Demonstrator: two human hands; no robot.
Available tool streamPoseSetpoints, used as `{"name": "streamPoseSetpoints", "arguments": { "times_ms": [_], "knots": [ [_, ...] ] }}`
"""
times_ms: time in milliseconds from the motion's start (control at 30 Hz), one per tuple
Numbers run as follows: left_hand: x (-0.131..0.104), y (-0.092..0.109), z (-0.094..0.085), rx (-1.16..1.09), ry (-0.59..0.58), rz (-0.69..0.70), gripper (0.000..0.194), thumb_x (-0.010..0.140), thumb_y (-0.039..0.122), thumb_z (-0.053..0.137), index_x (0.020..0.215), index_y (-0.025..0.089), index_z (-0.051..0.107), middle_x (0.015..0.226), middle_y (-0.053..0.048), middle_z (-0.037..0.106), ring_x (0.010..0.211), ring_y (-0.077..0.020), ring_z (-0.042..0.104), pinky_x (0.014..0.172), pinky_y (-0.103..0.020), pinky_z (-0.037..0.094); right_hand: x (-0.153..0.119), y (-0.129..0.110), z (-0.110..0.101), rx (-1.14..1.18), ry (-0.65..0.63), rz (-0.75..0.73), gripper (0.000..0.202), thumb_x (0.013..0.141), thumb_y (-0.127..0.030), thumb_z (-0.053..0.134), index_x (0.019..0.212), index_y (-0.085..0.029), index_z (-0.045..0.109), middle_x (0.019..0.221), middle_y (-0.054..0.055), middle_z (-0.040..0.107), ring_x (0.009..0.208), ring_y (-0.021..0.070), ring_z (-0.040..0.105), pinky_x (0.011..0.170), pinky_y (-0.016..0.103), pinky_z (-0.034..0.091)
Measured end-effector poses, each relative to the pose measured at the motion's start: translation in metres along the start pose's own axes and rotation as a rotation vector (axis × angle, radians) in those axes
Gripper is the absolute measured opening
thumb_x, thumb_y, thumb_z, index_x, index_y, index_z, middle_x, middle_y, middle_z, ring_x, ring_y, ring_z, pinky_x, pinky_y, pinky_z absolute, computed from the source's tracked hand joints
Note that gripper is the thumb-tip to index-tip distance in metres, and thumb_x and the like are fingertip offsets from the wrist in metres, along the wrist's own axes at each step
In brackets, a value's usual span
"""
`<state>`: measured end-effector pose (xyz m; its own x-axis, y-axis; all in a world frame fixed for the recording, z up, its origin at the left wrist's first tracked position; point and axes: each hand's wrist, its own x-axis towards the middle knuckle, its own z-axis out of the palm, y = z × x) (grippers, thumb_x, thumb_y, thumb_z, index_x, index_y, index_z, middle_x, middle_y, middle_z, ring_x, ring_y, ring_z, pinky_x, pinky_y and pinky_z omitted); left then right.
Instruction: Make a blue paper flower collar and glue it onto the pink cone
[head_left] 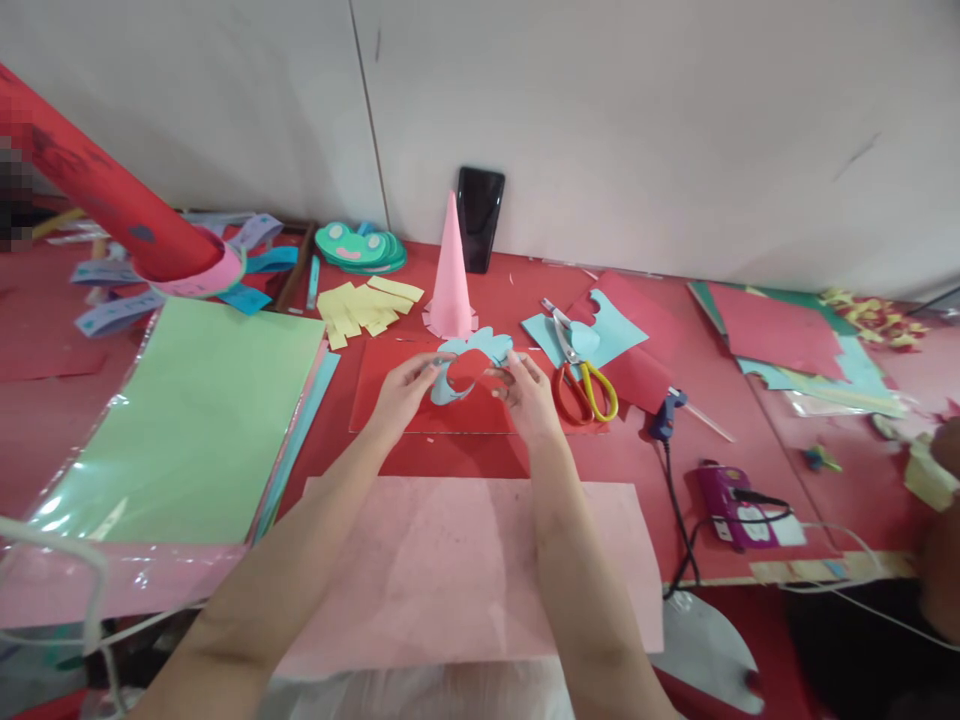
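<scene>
Between my two hands is a light blue paper cutout (489, 343) with a scalloped edge and a large open middle, held just above a red board (390, 400). My left hand (409, 385) pinches its left side. At its right side, my right hand (525, 388) grips the edge with thumb and finger. Directly behind stands a pink paper cone (451, 280) with a fringed base. To the right of my right hand lie scissors (581, 375) with one red and one yellow handle, over light blue paper (619, 325) with a piece cut out.
A phone (481, 215) leans on the wall. Yellow paper strips (352, 312) and green frog-face cutouts (360, 248) lie back left; a green paper stack (202, 400) is at left. A glue gun (666, 415) and purple power strip (739, 505) with cords lie right. A co-worker's arm (945, 550) shows far right.
</scene>
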<state>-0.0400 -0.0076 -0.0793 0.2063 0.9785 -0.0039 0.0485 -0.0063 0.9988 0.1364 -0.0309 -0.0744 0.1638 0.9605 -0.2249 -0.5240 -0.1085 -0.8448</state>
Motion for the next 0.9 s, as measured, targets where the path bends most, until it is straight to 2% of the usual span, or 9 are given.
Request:
{"name": "streamPoseSetpoints", "arguments": {
  "times_ms": [167,300,400,500,633,700,767,900],
  "knots": [
    [-0.001,0.002,0.002,0.120,-0.034,0.023,0.026,0.074,0.034,0.063,0.095,0.021,0.070,0.104,-0.005,0.071,0.101,-0.0237,0.063,0.090,-0.036,0.049,-0.001,0.000,0.001,-0.056,0.029,-0.066,0.037,0.063,-0.050,0.073,0.070,-0.021,0.052,0.071,-0.004,0.057,0.069,0.0097,0.059,0.048,0.017,0.049],
    [-0.003,0.003,0.004,0.139,-0.046,0.034,0.025,0.074,0.030,0.061,0.096,0.022,0.070,0.103,-0.004,0.072,0.096,-0.0217,0.066,0.084,-0.034,0.052,-0.004,0.001,0.002,-0.145,-0.042,-0.078,0.036,0.064,-0.050,0.071,0.072,-0.021,0.052,0.073,-0.004,0.056,0.069,0.0097,0.058,0.047,0.017,0.049],
    [-0.003,0.002,0.004,0.157,-0.026,0.032,0.027,0.075,0.026,0.059,0.099,0.022,0.070,0.100,-0.004,0.072,0.093,-0.0207,0.066,0.084,-0.034,0.053,-0.005,0.002,0.005,-0.215,-0.022,-0.112,0.032,0.064,-0.046,0.072,0.071,-0.021,0.053,0.077,-0.002,0.058,0.069,0.0105,0.058,0.047,0.018,0.049],
    [0.000,-0.004,0.003,0.138,-0.017,0.048,0.035,0.075,0.027,0.061,0.109,0.023,0.066,0.110,-0.005,0.069,0.096,-0.0208,0.065,0.088,-0.036,0.051,-0.006,0.002,0.006,-0.219,0.009,-0.123,0.026,0.064,-0.038,0.072,0.079,-0.022,0.059,0.079,-0.001,0.060,0.071,0.0118,0.060,0.049,0.019,0.050],
    [0.005,-0.013,0.003,0.031,-0.002,0.084,0.059,0.074,0.038,0.066,0.130,0.026,0.049,0.135,-0.011,0.053,0.120,-0.0251,0.054,0.093,-0.038,0.050,-0.007,-0.001,0.005,-0.136,-0.011,-0.163,0.024,0.067,-0.033,0.067,0.087,-0.022,0.061,0.084,0.001,0.064,0.072,0.0125,0.061,0.049,0.020,0.047],
    [0.006,-0.015,0.004,-0.065,-0.028,0.017,0.069,0.074,0.045,0.066,0.136,0.027,0.040,0.142,-0.012,0.046,0.126,-0.0272,0.049,0.095,-0.040,0.049,-0.008,-0.003,0.005,-0.110,-0.021,-0.194,0.021,0.067,-0.033,0.066,0.084,-0.022,0.060,0.088,0.002,0.065,0.073,0.0127,0.061,0.050,0.020,0.047],
    [0.005,-0.014,0.004,-0.201,-0.096,-0.109,0.069,0.077,0.050,0.063,0.137,0.027,0.038,0.140,-0.012,0.047,0.123,-0.0275,0.053,0.095,-0.041,0.050,-0.009,-0.005,0.006,-0.093,-0.020,-0.221,0.020,0.066,-0.034,0.066,0.080,-0.023,0.058,0.091,0.002,0.065,0.073,0.0130,0.061,0.050,0.021,0.047],
    [0.000,-0.008,0.007,-0.419,-0.307,-0.260,0.051,0.080,0.054,0.059,0.120,0.021,0.055,0.123,-0.013,0.062,0.107,-0.0277,0.064,0.092,-0.043,0.053,-0.011,-0.005,0.008,-0.085,-0.044,-0.250,0.018,0.066,-0.033,0.066,0.073,-0.022,0.055,0.094,0.002,0.065,0.073,0.0129,0.061,0.051,0.022,0.049]
  ]
}}
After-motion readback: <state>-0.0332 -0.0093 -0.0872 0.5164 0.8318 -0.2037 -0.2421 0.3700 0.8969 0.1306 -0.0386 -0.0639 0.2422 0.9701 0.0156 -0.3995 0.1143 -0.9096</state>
